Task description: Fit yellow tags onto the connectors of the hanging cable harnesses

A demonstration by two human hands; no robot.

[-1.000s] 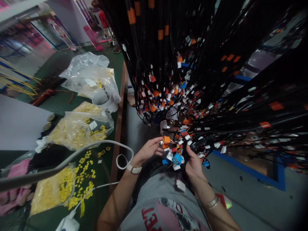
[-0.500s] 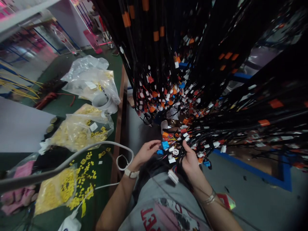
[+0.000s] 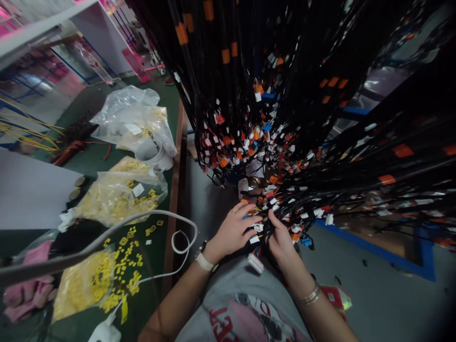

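Note:
My right hand (image 3: 283,242) is closed around a bundle of black wire harness (image 3: 265,236), thumb up along its side. Across the bundle's connectors lies my left hand (image 3: 233,231), fingers stretched and apart, covering most of a blue connector; whether the fingertips grip anything is hard to see. Beside its fingertips are a white connector (image 3: 258,228) and a white tag (image 3: 254,240). A wide white connector (image 3: 255,263) hangs below, close to my shirt. Another blue connector (image 3: 306,242) dangles to the right of my right hand.
Many harnesses with orange tape (image 3: 225,56) hang ahead and to the right. On the left, a green bench (image 3: 153,256) carries bags of small yellow parts (image 3: 83,285), a white cup (image 3: 162,159) and a grey cable (image 3: 142,216). A blue frame (image 3: 377,254) stands low at right.
My left hand has moved right and up from beside the blue connector onto the connector cluster, covering that connector. My right hand keeps its hold; the view has shifted slightly.

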